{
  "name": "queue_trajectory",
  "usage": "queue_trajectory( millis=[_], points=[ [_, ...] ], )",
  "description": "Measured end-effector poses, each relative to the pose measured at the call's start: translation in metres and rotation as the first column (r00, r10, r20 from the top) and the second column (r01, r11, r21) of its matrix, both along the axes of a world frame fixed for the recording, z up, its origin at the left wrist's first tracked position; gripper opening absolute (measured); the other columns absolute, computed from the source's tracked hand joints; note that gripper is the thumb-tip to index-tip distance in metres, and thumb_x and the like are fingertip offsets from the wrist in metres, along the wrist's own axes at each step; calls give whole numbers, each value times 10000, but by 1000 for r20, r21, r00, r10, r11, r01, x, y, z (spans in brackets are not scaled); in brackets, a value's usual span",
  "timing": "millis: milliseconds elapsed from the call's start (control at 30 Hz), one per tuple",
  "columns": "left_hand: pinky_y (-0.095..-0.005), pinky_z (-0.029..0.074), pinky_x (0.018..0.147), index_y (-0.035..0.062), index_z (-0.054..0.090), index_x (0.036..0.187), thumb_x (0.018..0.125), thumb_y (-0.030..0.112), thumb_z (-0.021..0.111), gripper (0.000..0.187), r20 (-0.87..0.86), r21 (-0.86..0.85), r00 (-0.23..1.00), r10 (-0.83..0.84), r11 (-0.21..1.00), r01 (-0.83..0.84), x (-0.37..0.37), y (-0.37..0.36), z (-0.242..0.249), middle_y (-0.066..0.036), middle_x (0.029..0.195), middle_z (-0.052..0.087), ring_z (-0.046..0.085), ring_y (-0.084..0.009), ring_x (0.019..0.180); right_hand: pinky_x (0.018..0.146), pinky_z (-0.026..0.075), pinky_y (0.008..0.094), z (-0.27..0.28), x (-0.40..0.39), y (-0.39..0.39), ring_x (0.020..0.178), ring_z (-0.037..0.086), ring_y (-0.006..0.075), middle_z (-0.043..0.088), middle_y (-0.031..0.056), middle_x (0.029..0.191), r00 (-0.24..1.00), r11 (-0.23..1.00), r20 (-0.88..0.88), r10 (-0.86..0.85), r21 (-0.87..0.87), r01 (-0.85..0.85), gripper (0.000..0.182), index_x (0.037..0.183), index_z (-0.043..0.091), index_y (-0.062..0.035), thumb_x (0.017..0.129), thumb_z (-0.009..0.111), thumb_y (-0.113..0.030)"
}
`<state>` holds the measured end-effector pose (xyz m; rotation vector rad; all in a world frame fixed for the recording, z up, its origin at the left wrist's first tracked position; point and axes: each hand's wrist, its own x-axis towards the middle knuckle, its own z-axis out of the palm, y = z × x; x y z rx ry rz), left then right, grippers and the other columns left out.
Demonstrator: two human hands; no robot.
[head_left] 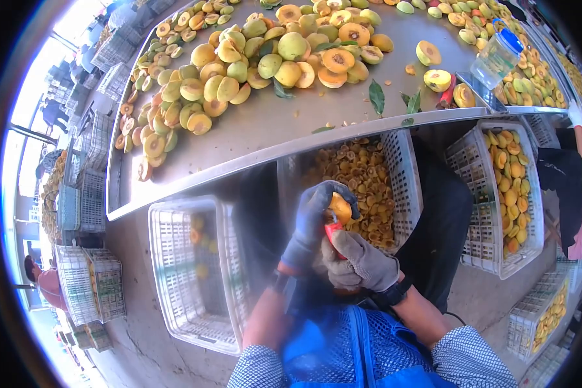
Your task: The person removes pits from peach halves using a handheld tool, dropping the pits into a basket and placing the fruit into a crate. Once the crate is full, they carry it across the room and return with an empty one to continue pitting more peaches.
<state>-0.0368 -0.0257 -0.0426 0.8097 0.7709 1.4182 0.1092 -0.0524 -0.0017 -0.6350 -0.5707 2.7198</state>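
Observation:
In front of my body, my left hand point(317, 210), in a grey-blue glove, is closed around a yellow-orange peach point(340, 208). My right hand point(359, 262), in a grey knitted glove, grips a tool by its red handle point(334, 234). The tool points up at the peach, and its working end is mostly hidden by the fruit and fingers. Below and beyond both hands stands a white crate point(404, 184) holding many cut fruit pieces point(374, 194).
A metal table point(330, 107) carries heaps of halved peaches point(223, 71), leaves point(376, 97), a phone point(480, 92) and a blue-lidded clear jar point(498, 57). White crates stand left point(194, 278) and right point(488, 249), the right one full of fruit. A co-worker's gloved hand point(575, 113) shows far right.

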Motion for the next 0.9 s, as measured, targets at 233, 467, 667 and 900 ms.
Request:
queue_trajectory(
  millis=[233, 467, 667, 900],
  points=[
    [-303, 526, 636, -5, 613, 950, 941, 599, 409, 638, 715, -206, 684, 143, 979, 10, 1, -1, -11, -141, 778, 648, 636, -217, 684, 452, 271, 227, -17, -7, -6, 486, 353, 49, 424, -46, 598, 933, 598, 175, -316, 800, 52, 390, 869, 516, -80, 983, 462, -449],
    [-297, 485, 780, 9, 662, 961, 981, 332, 500, 362, -855, 428, 30, 517, 737, -523, -97, -58, 45, -59, 869, 641, 624, -181, 858, 442, 266, 229, -16, 14, 9, 473, 344, 50, 416, -59, 587, 986, 790, 139, -90, 612, -14, 407, 826, 523, -81, 981, 464, -453],
    [-350, 472, 812, 14, 671, 956, 874, 152, 642, 162, -884, 378, -450, 127, 761, -528, -177, -106, 83, -132, 967, 651, 626, -281, 890, 370, 270, 269, -42, 15, 20, 368, 354, 95, 430, -16, 537, 865, 942, 459, -202, 334, 43, 493, 816, 499, -69, 949, 472, -543],
    [-386, 514, 772, 117, 585, 1218, 823, 316, 702, 457, -918, 363, -237, 318, 913, -183, -104, 75, 114, -136, 1034, 642, 642, -261, 855, 385, 298, 266, -69, 13, 13, 390, 385, 94, 422, -16, 525, 814, 916, 538, -220, 402, -18, 463, 842, 503, -65, 959, 474, -512]
  ],
)
